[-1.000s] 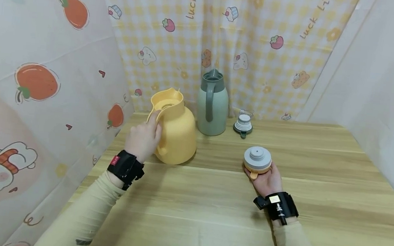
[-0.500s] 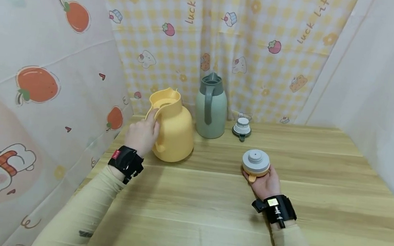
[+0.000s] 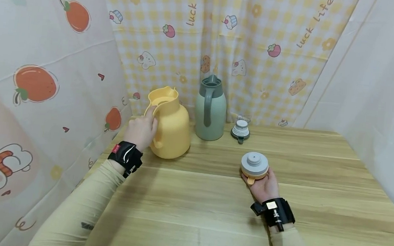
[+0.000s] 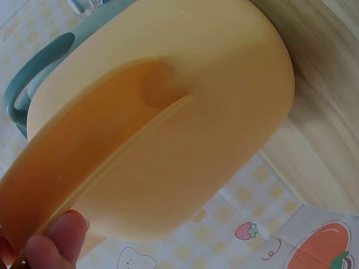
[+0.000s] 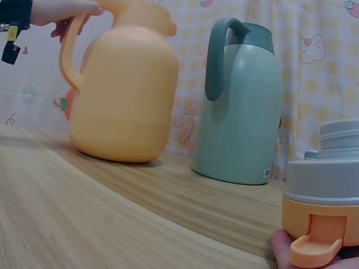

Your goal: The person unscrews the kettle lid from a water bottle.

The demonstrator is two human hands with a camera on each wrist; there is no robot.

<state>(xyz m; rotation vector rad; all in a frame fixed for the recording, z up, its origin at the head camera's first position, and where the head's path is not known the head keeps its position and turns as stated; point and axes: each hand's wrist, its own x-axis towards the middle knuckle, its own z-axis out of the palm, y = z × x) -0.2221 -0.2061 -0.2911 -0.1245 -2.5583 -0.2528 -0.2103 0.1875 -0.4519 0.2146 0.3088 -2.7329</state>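
Observation:
My left hand (image 3: 140, 131) grips the top of the handle of a yellow thermos jug (image 3: 176, 133), lidless and close over the table. In the left wrist view, fingertips (image 4: 66, 238) show at the edge of the hollow handle (image 4: 112, 140). On the right, my right hand (image 3: 267, 187) holds the jug's lid (image 3: 254, 165) from below, its grey stopper side up. The lid's orange tab (image 5: 317, 249) points toward me, with fingers partly visible under it in the right wrist view. A green thermos jug (image 3: 210, 112) stands lidless behind, between the hands.
A second lid (image 3: 240, 131), grey with a dark green rim, lies stopper side up to the right of the green jug. A checked curtain (image 3: 257, 73) hangs behind the wooden table (image 3: 182, 211), and a printed white cloth (image 3: 42, 125) flanks it on the left.
My left hand has shifted the yellow jug slightly left and toward the back. The right hand keeps holding the lid almost in place. The head view has tilted up a little.

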